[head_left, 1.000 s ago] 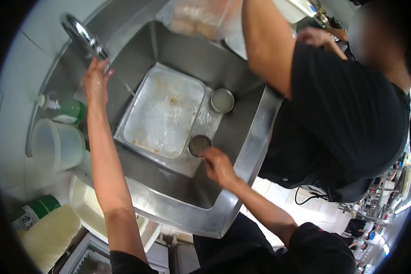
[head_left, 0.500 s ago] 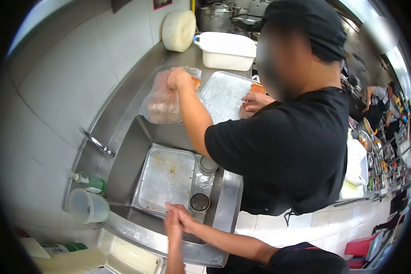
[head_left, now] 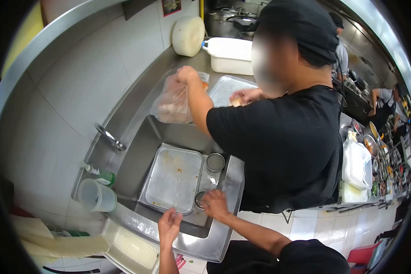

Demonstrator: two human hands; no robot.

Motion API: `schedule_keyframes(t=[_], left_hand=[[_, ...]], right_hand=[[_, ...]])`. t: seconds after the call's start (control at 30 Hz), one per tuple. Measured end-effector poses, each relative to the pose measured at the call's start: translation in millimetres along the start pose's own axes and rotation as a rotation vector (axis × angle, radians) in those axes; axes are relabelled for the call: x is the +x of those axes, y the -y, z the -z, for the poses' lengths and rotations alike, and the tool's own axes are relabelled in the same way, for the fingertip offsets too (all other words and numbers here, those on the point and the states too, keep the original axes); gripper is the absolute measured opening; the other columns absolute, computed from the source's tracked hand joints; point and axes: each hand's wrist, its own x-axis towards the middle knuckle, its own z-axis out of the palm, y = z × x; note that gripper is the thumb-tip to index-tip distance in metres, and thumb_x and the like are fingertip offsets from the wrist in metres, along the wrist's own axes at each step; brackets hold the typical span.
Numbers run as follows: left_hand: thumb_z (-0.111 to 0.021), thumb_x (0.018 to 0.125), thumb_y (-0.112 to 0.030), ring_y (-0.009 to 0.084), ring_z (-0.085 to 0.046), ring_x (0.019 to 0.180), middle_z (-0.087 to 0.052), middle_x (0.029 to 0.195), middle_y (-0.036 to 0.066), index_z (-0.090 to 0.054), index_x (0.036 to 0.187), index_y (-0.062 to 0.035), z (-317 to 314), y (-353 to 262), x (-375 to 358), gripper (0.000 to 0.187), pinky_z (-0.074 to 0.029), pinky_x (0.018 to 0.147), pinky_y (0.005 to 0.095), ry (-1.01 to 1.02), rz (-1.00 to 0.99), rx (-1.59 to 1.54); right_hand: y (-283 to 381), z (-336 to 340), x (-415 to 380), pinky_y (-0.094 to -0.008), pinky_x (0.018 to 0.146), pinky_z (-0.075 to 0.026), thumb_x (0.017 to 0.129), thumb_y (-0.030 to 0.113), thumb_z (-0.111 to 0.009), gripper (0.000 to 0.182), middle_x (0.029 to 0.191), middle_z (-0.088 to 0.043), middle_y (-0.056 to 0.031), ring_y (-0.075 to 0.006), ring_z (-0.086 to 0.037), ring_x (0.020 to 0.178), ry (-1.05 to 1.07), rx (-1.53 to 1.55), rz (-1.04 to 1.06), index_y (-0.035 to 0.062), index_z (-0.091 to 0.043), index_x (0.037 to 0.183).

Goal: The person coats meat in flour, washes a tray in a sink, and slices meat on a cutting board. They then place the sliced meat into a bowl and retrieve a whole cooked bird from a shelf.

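My right hand (head_left: 214, 204) reaches into the steel sink (head_left: 223, 237) and rests on a small round metal cup (head_left: 199, 199) at the near right of a dirty metal tray (head_left: 172, 179). A second small metal cup (head_left: 215, 162) stands farther back beside the tray. My left hand (head_left: 170, 224) hovers open over the sink's near rim, holding nothing. The faucet (head_left: 110, 138) sticks out from the wall at the left.
A co-worker in black stands at the right, holding a clear plastic bag (head_left: 172, 106) over the counter next to another tray (head_left: 227, 89). A white tub (head_left: 231, 55) sits behind. A plastic jug (head_left: 96, 196), a green bottle (head_left: 103, 176) and a white basket (head_left: 128, 251) lie left of the sink.
My left hand came off the faucet and dropped to the sink's near rim. My right hand stayed by the small cup. The view lifted to take in the co-worker.
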Motion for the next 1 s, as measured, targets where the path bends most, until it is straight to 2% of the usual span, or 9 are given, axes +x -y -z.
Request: schedule_keyframes(t=[0.03, 0.07, 0.13, 0.3, 0.37, 0.43, 0.57, 0.77, 1.0], left_hand=[[-0.069, 0.079, -0.020, 0.0220, -0.062, 0.086, -0.064, 0.100, 0.016, -0.057, 0.110, 0.0034, -2, -13, 15, 0.040, -0.048, 0.078, 0.0304, -0.014, -0.029, 0.101], [-0.068, 0.078, -0.021, 0.0256, -0.062, 0.090, -0.063, 0.102, 0.019, -0.057, 0.111, 0.0031, -7, -29, 25, 0.043, -0.048, 0.080, 0.0329, -0.012, -0.062, 0.119], [-0.068, 0.078, -0.023, 0.0291, -0.062, 0.093, -0.062, 0.105, 0.021, -0.056, 0.112, 0.0028, -21, -47, 40, 0.045, -0.047, 0.081, 0.0354, -0.003, -0.077, 0.128], [-0.065, 0.077, -0.023, 0.0372, -0.058, 0.101, -0.059, 0.109, 0.024, -0.056, 0.111, 0.0045, -62, -47, 84, 0.044, -0.046, 0.085, 0.0402, 0.135, -0.133, 0.157], [-0.063, 0.078, -0.022, 0.0393, -0.055, 0.102, -0.058, 0.110, 0.025, -0.055, 0.110, 0.0057, -86, -46, 112, 0.043, -0.044, 0.088, 0.0410, 0.137, -0.268, 0.191], [-0.063, 0.078, -0.020, 0.0400, -0.055, 0.102, -0.058, 0.108, 0.025, -0.055, 0.109, 0.0056, -107, -59, 139, 0.041, -0.043, 0.089, 0.0416, 0.176, -0.300, 0.186], [-0.063, 0.076, -0.016, 0.0400, -0.056, 0.095, -0.058, 0.105, 0.024, -0.057, 0.105, 0.0040, -153, -59, 201, 0.035, -0.045, 0.085, 0.0434, 0.068, -0.547, 0.180], [-0.063, 0.077, -0.014, 0.0386, -0.056, 0.090, -0.060, 0.097, 0.020, -0.059, 0.096, 0.0022, -188, -74, 257, 0.026, -0.045, 0.080, 0.0422, -0.043, -0.586, 0.044], [-0.062, 0.076, -0.015, 0.0359, -0.055, 0.093, -0.060, 0.097, 0.017, -0.061, 0.097, 0.0024, -205, -74, 282, 0.028, -0.045, 0.082, 0.0423, 0.004, -0.587, 0.077]], right_hand=[[-12, 3, 3, -0.0495, 0.097, -0.032, 0.069, 0.025, -0.065, 0.027, 0.100, -0.057, -0.0120, -0.0289, -0.045, 0.107, -0.093, -0.076, 0.021, 0.0063, -0.062, 0.087], [-23, 3, 5, -0.0495, 0.097, -0.032, 0.069, 0.025, -0.065, 0.027, 0.100, -0.057, -0.0120, -0.0289, -0.045, 0.107, -0.078, -0.082, 0.021, 0.0063, -0.062, 0.087], [-41, 4, 4, -0.0524, 0.102, -0.023, 0.068, 0.030, -0.067, 0.028, 0.098, -0.056, -0.0108, -0.0281, -0.045, 0.106, -0.029, -0.159, 0.074, 0.0074, -0.063, 0.085], [-30, 9, 5, -0.0508, 0.104, -0.023, 0.068, 0.032, -0.067, 0.029, 0.095, -0.057, -0.0107, -0.0279, -0.048, 0.102, 0.133, -0.125, -0.002, 0.0056, -0.063, 0.080], [-32, 8, 6, -0.0507, 0.105, -0.022, 0.068, 0.031, -0.066, 0.032, 0.092, -0.056, -0.0110, -0.0268, -0.049, 0.101, 0.069, -0.155, 0.031, 0.0037, -0.062, 0.083], [-30, 9, 5, -0.0507, 0.105, -0.022, 0.069, 0.031, -0.065, 0.031, 0.092, -0.056, -0.0111, -0.0268, -0.049, 0.101, 0.048, -0.172, 0.049, 0.0039, -0.062, 0.082], [-29, 9, 6, -0.0509, 0.105, -0.022, 0.071, 0.032, -0.063, 0.030, 0.093, -0.057, -0.0115, -0.0272, -0.050, 0.101, 0.039, -0.197, 0.054, 0.0042, -0.062, 0.081], [-30, 7, 9, -0.0509, 0.103, -0.023, 0.067, 0.026, -0.067, 0.024, 0.093, -0.058, -0.0104, -0.0279, -0.050, 0.101, 0.117, -0.220, 0.023, 0.0057, -0.061, 0.077], [-24, 9, 15, -0.0496, 0.102, -0.024, 0.067, 0.023, -0.065, 0.019, 0.090, -0.059, -0.0076, -0.0262, -0.049, 0.100, 0.167, -0.236, 0.013, 0.0064, -0.059, 0.074]])
